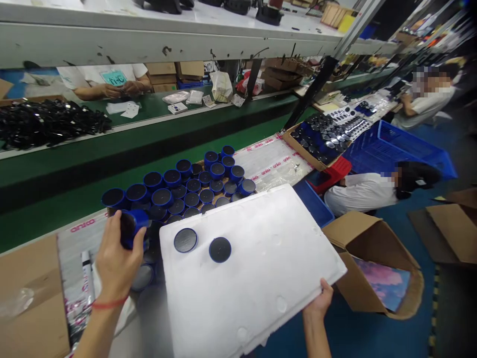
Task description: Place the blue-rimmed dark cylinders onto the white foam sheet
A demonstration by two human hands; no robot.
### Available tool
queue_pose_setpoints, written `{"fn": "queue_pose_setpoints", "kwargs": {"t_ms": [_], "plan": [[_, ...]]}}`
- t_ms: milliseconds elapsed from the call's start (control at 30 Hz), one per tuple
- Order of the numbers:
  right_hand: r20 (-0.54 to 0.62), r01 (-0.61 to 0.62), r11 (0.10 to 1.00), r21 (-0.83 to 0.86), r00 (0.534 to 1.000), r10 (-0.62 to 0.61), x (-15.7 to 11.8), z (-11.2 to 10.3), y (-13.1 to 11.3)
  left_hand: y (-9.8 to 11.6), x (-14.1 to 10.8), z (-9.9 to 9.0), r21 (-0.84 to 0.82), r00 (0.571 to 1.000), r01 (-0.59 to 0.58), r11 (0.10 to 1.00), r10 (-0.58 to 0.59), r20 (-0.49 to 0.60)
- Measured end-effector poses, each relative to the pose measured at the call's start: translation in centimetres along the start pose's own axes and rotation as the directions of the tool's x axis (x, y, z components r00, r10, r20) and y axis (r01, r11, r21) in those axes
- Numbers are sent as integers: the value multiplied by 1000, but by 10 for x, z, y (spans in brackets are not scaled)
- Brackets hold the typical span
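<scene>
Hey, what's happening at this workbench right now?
A person's left hand grips a round blue cup with a dark inside, lifted beside a cluster of matching blue cups on the bench. The right hand holds the edge of a white foam board, tilted, with two round blue-rimmed discs set in it. Other people work across the green belt and to the right.

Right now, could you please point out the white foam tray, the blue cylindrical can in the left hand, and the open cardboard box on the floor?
White foam tray [261, 258]: head view, bare top surface.
Blue cylindrical can [134, 222]: head view, blue side wall.
Open cardboard box [363, 236]: head view, upper flap.
</scene>
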State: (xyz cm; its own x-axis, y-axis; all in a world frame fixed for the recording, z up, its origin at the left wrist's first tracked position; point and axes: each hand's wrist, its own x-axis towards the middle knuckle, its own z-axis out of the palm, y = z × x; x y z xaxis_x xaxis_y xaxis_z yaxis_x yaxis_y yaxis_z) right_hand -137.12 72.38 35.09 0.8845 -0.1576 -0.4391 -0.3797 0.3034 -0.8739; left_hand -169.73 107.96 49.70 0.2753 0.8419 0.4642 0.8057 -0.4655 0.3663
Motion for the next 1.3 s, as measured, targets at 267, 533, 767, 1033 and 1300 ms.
{"fn": "queue_pose_setpoints", "kwargs": {"t_ms": [267, 533, 767, 1033, 1300], "plan": [[-10, -20, 1000, 14, 1000, 20, 2, 5, 0, 86, -56, -27, -327, 385, -831, 450, 890, 244], [-54, -59, 997, 53, 997, 62, -2, 6, 0, 63, -39, -11, -299, 452, -836, 460, 886, 101], [-78, -46, 998, 51, 996, 50, 0, 5, 0, -40, 105, 58, 28, 781, -601, 799, 580, 229], [-92, -62, 997, 51, 994, 66, 1, 1, 0, -66, 98, 87, 185, 724, -653, 735, 532, 439], [-88, -73, 995, 71, 993, 79, -7, 2, -2, -45, 85, 93, 167, 746, -626, 762, 521, 415]]}}
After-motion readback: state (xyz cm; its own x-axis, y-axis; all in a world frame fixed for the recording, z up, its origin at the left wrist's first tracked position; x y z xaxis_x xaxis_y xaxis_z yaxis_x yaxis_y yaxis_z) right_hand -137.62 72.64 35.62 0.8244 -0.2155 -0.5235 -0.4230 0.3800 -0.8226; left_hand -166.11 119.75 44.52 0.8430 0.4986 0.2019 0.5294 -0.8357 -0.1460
